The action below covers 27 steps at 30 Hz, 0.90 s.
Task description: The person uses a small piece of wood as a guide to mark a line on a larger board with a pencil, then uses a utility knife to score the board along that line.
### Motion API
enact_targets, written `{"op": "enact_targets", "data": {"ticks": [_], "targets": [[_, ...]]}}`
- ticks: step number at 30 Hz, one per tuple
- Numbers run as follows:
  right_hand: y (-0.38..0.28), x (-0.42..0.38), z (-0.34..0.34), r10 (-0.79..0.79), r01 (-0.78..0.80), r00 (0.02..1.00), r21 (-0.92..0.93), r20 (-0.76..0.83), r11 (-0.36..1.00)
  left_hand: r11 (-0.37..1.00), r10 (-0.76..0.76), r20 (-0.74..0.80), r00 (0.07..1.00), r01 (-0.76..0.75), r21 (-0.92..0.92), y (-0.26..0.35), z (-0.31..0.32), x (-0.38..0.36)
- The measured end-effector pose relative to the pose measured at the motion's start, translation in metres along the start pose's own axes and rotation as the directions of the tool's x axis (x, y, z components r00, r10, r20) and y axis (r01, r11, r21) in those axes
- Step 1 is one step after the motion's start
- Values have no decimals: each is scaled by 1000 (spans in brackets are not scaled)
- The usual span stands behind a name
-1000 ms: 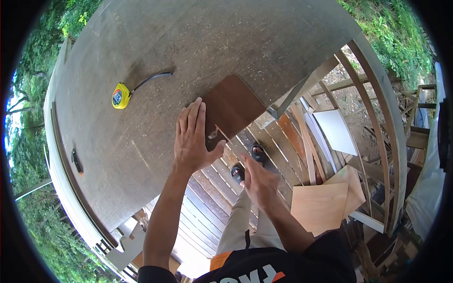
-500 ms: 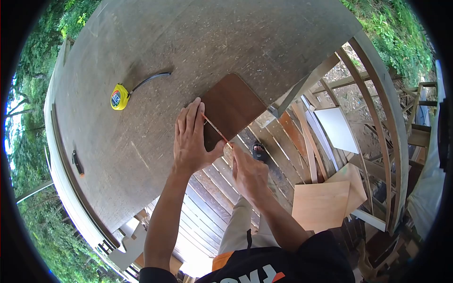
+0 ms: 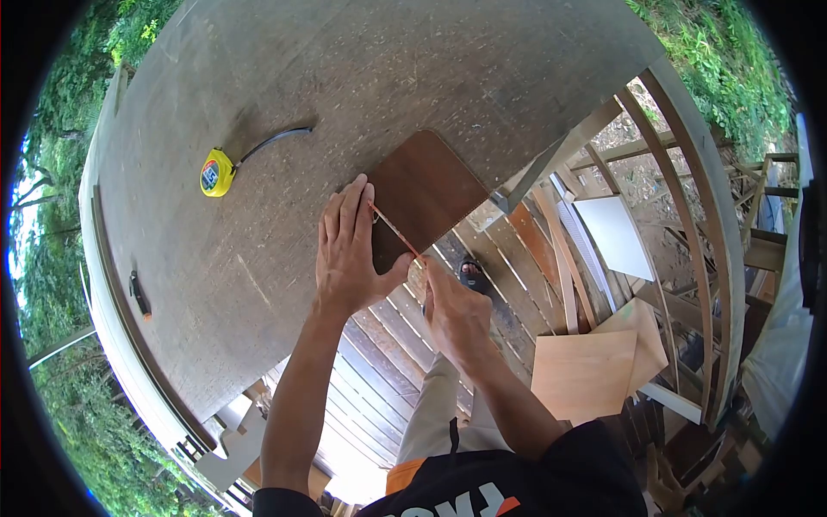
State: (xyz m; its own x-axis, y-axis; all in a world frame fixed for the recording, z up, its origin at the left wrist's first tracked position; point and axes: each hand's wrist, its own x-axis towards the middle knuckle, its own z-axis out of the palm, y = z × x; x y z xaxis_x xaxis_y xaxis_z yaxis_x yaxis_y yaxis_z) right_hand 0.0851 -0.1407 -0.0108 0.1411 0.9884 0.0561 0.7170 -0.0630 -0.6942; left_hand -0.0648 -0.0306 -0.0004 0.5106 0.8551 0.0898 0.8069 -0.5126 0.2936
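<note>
A dark brown board (image 3: 435,181) with rounded corners lies at the near edge of the table. My left hand (image 3: 349,246) is laid flat beside it, fingers stretched out and thumb spread, its fingertips and thumb at the near-left part of the board. A thin reddish-orange strip-like tool (image 3: 398,231) crosses that part slantwise, from the left fingertips down to my right hand (image 3: 457,314). The right fingers are wrapped round the tool's near end, just off the table edge; its exact kind does not show.
A yellow tape measure (image 3: 217,175) with a black strap lies on the worn wooden table (image 3: 284,77). Farther left is a small black and orange tool (image 3: 139,295). Below are a slatted floor (image 3: 379,345), a foot in a sandal, plywood pieces (image 3: 581,370) and a white panel (image 3: 613,235).
</note>
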Motion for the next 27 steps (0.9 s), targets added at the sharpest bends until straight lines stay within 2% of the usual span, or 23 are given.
{"op": "enact_targets", "data": {"ticks": [10, 12, 14, 15, 17, 20, 23, 24, 27], "targets": [[9, -3, 8, -26, 26, 1000, 22, -10, 999, 1000, 4, 1, 1000, -4, -9, -2, 1, 0], [11, -7, 4, -17, 15, 1000, 86, 25, 996, 999, 13, 21, 1000, -12, -34, -3, -1, -2], [23, -27, 7, -31, 31, 999, 41, -15, 999, 999, 24, 6, 1000, -24, -30, -5, 0, -2], [31, -41, 2, -42, 40, 999, 99, 19, 994, 999, 24, 15, 1000, -24, -37, -5, 0, -3], [45, -64, -12, 38, -43, 998, 110, 50, 993, 999, -3, 15, 1000, 4, -48, -2, -2, -3], [46, -81, -24, 4, 11, 993, 131, -114, 991, 997, -27, 78, 997, 32, -73, 1, -7, -2], [35, -68, -35, 0, 16, 996, 186, -88, 982, 995, -16, 63, 998, 22, -94, -3, -7, -1], [31, -58, -37, -20, 34, 995, 155, -95, 987, 995, -17, 53, 998, 22, -97, -3, -10, 1], [32, -31, -25, -31, 49, 994, 175, -105, 983, 989, -33, 120, 992, 49, -139, -6, -27, 10]]}}
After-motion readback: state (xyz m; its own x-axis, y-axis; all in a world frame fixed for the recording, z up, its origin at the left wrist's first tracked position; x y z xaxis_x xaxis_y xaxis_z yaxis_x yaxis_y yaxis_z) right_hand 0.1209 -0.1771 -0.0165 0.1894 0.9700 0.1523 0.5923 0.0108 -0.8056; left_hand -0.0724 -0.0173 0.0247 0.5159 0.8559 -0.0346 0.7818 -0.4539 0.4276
